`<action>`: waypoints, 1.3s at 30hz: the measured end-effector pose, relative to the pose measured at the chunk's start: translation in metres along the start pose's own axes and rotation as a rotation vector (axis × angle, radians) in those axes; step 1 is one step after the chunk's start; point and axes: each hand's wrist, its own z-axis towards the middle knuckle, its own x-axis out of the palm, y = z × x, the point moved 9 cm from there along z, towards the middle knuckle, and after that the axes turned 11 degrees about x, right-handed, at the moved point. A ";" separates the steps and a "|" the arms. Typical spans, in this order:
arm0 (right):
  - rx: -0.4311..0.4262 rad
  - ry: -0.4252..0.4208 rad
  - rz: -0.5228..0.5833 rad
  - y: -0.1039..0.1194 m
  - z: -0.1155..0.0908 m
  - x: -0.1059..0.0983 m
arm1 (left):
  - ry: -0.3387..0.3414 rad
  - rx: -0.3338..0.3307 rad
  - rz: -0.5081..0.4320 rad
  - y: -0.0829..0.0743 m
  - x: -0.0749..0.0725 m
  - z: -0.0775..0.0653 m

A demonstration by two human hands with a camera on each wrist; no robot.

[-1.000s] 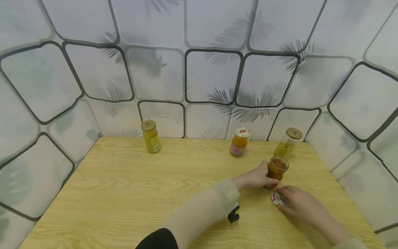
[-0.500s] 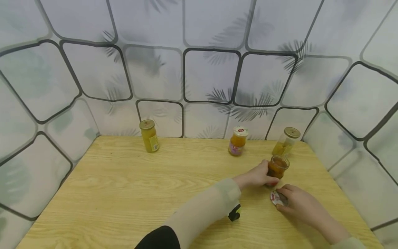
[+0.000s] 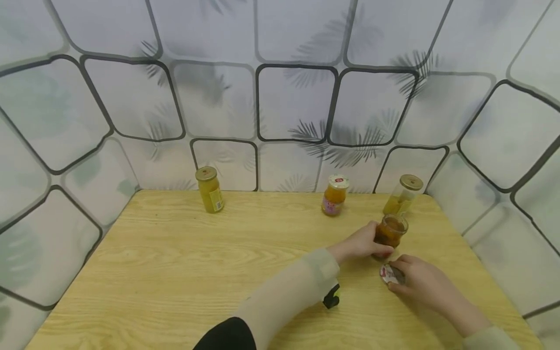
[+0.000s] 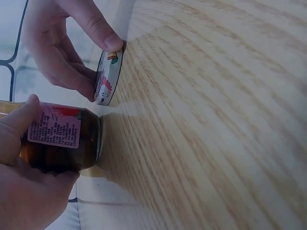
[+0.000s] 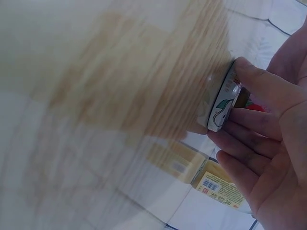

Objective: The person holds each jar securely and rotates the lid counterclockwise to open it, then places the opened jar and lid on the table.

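My left hand [image 3: 360, 241] grips a lidless glass jar [image 3: 391, 232] of dark orange-brown contents, standing upright at the right of the table. In the left wrist view, a pink printed label [image 4: 53, 129] shows on that jar, between thumb and fingers. Just in front of it, my right hand [image 3: 424, 283] pinches a white lid [image 3: 387, 273] with red print by its edge. Both wrist views show the lid [image 4: 109, 79] right at the tabletop, its side decorated with coloured drawings. The right thumb [image 5: 254, 72] presses one edge, with fingers at the opposite edge.
Behind the held jar stands a part-filled glass jar [image 3: 402, 194] with a gold lid. Farther left are an orange jar [image 3: 334, 195] with a white lid and a yellow jar [image 3: 210, 189] with a gold lid. A patterned wall [image 3: 288, 165] borders the wooden table [image 3: 175, 272].
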 end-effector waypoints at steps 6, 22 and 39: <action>0.000 0.008 -0.023 0.001 0.002 -0.003 | -0.001 0.037 0.076 -0.005 0.002 0.001; -0.013 -0.009 -0.030 0.000 0.005 -0.005 | 0.008 0.060 0.104 -0.005 -0.003 0.003; 0.004 0.025 -0.032 0.000 0.004 -0.002 | 0.081 0.029 0.232 0.000 -0.039 -0.012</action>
